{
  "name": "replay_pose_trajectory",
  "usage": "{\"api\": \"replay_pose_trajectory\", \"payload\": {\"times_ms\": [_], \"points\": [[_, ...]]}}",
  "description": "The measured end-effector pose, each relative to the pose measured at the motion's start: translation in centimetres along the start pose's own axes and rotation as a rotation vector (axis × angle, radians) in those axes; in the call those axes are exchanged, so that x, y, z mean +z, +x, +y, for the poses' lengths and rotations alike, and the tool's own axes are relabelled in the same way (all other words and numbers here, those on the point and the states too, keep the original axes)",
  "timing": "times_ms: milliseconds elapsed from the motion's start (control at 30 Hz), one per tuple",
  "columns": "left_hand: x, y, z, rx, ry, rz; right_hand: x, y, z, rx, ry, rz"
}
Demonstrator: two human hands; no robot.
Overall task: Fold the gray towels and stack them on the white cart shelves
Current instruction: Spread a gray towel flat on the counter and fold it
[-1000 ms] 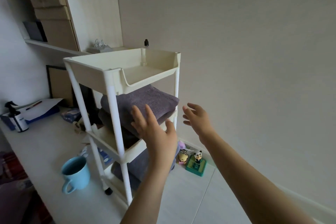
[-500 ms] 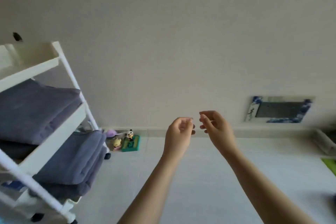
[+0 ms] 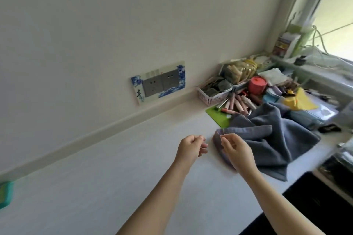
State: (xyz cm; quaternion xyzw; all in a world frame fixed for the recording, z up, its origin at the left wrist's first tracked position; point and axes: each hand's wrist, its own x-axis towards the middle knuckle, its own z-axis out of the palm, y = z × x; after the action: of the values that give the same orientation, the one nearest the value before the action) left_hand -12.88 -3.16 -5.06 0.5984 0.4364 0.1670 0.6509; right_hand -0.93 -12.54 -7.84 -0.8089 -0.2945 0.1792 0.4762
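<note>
On the white counter (image 3: 114, 168) | gray towel (image 3: 271, 139) crumpled, partly hidden by right hand (image 3: 236, 150) | both hands' fingers curled; grip unclear
</note>
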Motion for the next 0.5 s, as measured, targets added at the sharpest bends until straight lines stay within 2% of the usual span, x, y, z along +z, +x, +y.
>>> {"api": "replay_pose_trajectory", "payload": {"times_ms": [233, 367, 500], "points": [[9.4, 5.6, -2.5, -0.166, 0.077, -0.136, -5.5, 2.7, 9.4, 0.150, -0.114, 0.081], [12.1, 8.1, -4.4, -0.184, 0.101, -0.133, -6.7, 3.6, 11.9, 0.296, -0.072, 0.033], [13.3, 10.3, -5.4, -0.231, 0.110, -0.066, -7.2, 4.2, 12.4, 0.297, -0.021, -0.075]]}}
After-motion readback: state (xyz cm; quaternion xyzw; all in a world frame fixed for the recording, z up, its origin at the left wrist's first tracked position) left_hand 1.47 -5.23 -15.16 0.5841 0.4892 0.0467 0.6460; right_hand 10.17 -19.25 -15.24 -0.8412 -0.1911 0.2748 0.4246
